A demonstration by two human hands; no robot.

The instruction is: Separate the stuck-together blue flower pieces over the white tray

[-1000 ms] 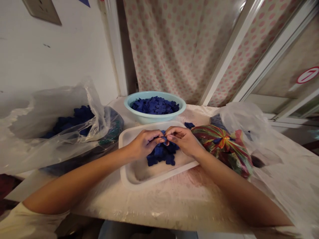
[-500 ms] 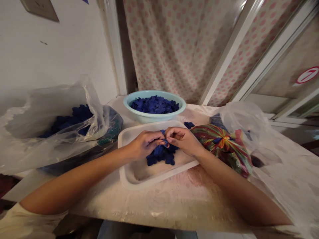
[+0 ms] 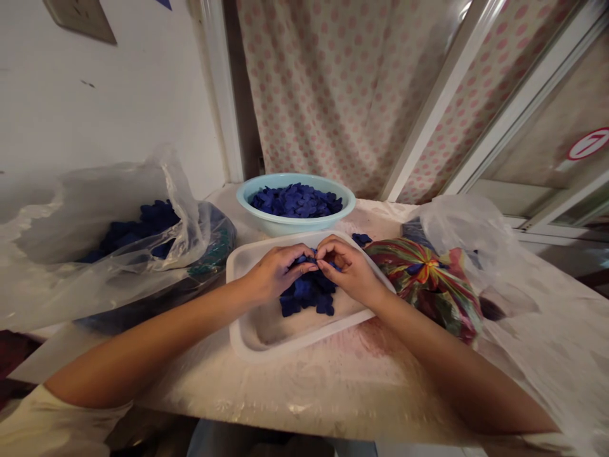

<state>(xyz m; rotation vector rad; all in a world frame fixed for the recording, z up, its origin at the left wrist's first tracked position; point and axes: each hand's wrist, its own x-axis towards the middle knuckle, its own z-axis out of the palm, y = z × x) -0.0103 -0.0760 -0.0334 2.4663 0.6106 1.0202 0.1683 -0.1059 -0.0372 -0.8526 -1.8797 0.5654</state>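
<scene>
Over the white tray (image 3: 271,349) my two hands meet fingertip to fingertip. My left hand (image 3: 280,270) is closed in a pinch, with a dark blue fabric petal piece (image 3: 308,259) showing between thumb and fingers. The curled fingers and thumb of my right hand (image 3: 349,270) pinch at the same piece from the other side. Most of that piece is hidden by the fingers. Beneath them, a small heap of blue petal pieces (image 3: 307,299) lies in the tray.
A light blue basin (image 3: 295,223) full of blue petal pieces stands behind the tray. An open clear plastic bag (image 3: 42,254) with more pieces lies left. At right are a knotted striped bag (image 3: 423,270), a clear bag (image 3: 471,222) and a loose blue piece (image 3: 361,239).
My fingers have shifted slightly on the blue piece, and my left thumb and fingers are a bit farther apart. The heap, tray and bags have stayed where they were.
</scene>
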